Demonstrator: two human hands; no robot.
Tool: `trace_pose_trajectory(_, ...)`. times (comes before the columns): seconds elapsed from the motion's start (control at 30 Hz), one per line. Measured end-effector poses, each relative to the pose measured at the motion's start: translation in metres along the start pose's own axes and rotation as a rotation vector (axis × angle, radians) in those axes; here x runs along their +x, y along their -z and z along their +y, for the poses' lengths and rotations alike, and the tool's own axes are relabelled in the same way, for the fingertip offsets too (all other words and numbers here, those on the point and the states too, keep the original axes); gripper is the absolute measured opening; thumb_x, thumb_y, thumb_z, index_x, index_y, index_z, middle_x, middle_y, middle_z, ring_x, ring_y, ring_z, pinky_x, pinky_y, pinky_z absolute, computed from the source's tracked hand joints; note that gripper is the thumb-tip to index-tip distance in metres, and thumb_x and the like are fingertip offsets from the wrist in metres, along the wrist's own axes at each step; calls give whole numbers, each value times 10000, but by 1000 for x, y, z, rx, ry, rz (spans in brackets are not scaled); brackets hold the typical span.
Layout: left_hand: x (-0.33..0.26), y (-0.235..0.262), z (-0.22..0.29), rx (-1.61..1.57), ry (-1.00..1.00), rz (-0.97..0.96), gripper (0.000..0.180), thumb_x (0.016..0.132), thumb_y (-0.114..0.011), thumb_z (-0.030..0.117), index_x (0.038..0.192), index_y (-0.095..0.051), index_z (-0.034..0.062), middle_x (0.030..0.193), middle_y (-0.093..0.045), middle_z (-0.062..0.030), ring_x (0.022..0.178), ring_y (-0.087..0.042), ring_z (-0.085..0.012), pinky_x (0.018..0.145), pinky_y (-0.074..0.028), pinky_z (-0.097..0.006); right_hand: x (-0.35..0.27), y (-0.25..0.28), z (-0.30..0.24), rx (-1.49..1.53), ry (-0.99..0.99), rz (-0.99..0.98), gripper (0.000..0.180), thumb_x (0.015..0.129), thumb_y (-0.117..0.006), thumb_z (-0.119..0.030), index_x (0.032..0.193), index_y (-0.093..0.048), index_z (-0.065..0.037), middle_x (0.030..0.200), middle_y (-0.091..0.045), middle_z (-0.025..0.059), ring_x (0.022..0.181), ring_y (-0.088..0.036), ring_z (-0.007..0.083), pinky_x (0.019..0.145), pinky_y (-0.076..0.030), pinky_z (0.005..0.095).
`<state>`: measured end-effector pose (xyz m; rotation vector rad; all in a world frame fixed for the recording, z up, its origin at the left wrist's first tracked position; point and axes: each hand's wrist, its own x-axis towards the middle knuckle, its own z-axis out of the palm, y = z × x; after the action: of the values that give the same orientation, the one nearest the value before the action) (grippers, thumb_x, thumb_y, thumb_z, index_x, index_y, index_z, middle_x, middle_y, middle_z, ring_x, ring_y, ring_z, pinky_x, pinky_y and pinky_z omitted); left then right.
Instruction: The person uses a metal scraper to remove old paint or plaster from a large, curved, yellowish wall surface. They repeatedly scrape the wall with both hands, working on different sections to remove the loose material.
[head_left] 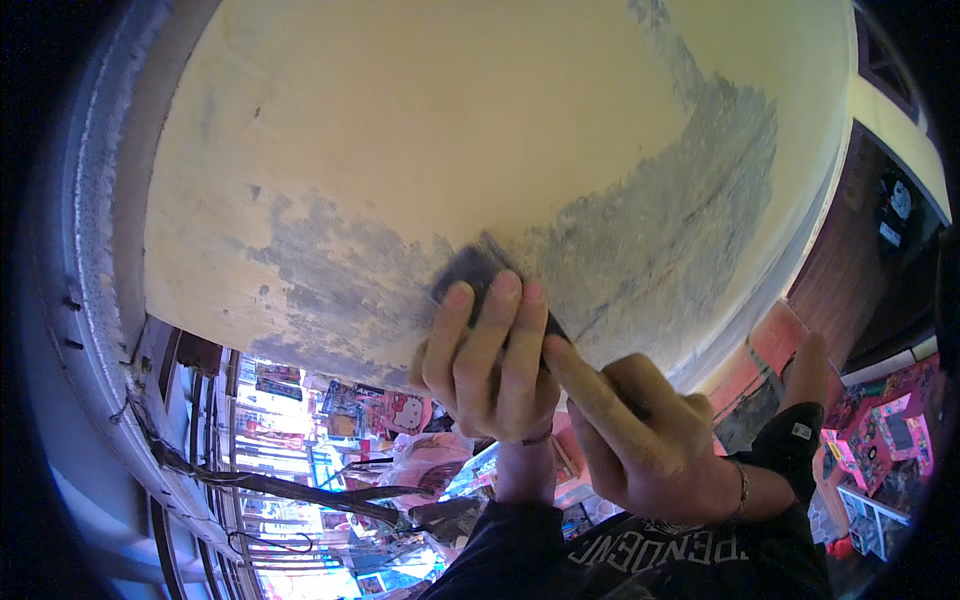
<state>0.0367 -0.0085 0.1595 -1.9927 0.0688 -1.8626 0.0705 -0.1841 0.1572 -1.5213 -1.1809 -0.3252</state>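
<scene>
A cream-painted surface fills the upper view, with rough grey patches across its lower part. My left hand presses a thin, dark flat piece against it, fingers bent and side by side over the piece. The piece is slightly blurred, and I cannot make out whether it is an abrasive sheet or a blade. Just to the right, my right hand is closed, its index finger reaching the piece's lower right edge. Its other fingers are curled, and the palm side is partly hidden.
A pale metal frame bends down the left rim, with a dark twisted cable below. Beneath my hands are hanging goods and a pink bag. A dark brown opening and pink displays lie at right.
</scene>
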Motion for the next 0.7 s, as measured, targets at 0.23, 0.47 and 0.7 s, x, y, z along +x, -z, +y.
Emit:
trace_pose_trajectory(0.23,2,4,-3,33,-49,-48,193,972,-661,285,1026,-823,194,1094,-775,53,1136,-663,-194,922,-439,-343,2,-1,-2,-25,14,8,493,908,-685,-38,1393,-621,19,798,-582,65,590,-590,147,443,-459,282)
trace_pose_trajectory(0.47,3,-1,2,15,31,38,178,970,-672,281,1031,-817,198,1092,-777,51,1121,-670,-197,924,-439,-337,5,0,-5,-1,23,-4,464,916,-677,-30,1373,-630,32,795,-590,78,587,-601,157,444,-460,300)
trace_pose_trajectory(0.7,-3,8,-5,27,-50,-31,165,972,-672,280,1008,-818,211,1094,-776,59,1113,-676,-197,919,-433,-330,1,0,-8,-35,46,-8,455,923,-674,-23,1373,-630,30,794,-579,79,587,-604,163,449,-467,302)
